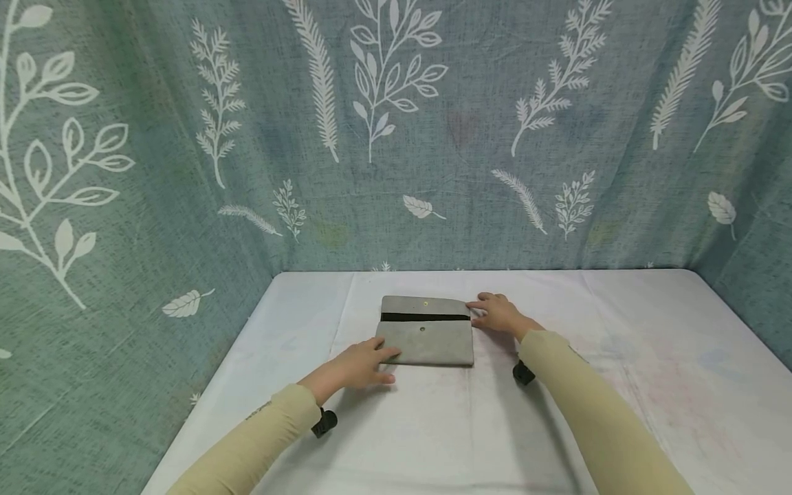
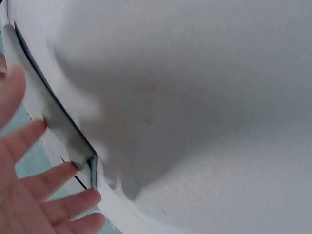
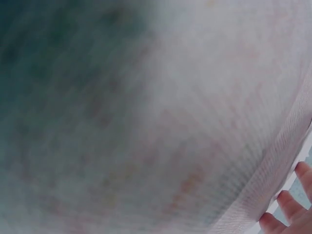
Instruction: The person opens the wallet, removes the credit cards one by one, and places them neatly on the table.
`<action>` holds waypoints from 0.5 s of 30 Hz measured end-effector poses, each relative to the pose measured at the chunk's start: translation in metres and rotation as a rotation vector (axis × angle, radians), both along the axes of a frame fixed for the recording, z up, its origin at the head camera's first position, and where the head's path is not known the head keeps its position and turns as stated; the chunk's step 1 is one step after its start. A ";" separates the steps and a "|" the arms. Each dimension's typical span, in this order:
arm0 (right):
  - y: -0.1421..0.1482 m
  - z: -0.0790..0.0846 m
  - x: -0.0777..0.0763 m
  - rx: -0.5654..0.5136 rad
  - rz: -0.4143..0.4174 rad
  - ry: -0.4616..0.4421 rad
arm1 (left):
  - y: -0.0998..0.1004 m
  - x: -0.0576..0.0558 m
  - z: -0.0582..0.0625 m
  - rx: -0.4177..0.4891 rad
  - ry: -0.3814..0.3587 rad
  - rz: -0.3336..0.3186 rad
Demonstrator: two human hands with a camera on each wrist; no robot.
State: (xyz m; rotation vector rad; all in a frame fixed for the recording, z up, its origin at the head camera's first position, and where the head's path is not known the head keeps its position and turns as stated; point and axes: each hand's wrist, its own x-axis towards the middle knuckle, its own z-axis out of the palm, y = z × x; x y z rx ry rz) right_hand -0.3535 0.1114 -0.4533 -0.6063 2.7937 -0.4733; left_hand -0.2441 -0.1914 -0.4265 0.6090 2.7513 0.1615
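Note:
A grey long wallet [image 1: 432,347] lies on the white cloth with its flap [image 1: 408,304] unfolded away from me. A snap stud shows on the flap and another on the body, and a dark strip runs between the two parts. My left hand [image 1: 361,364] rests its fingertips on the wallet's near left corner, fingers spread. In the left wrist view the fingers of that hand [image 2: 29,187] lie along the wallet's edge [image 2: 56,109]. At the far right corner, my right hand [image 1: 500,316] touches the flap's side with extended fingers. The right wrist view shows only its fingertips [image 3: 292,207].
A white cloth [image 1: 421,433] with faint stains and creases covers the table. Green leaf-patterned curtains [image 1: 458,206] hang behind it and along both sides. Black wrist devices [image 1: 524,373] sit under both forearms.

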 end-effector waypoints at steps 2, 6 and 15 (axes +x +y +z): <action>-0.001 0.001 0.001 -0.005 0.003 -0.007 | -0.002 -0.005 -0.001 0.015 0.059 0.007; 0.000 0.003 0.002 -0.011 0.011 -0.011 | -0.005 -0.016 -0.005 0.038 0.118 0.052; 0.000 0.002 0.001 -0.035 0.009 -0.026 | -0.013 -0.042 -0.006 0.125 0.007 0.152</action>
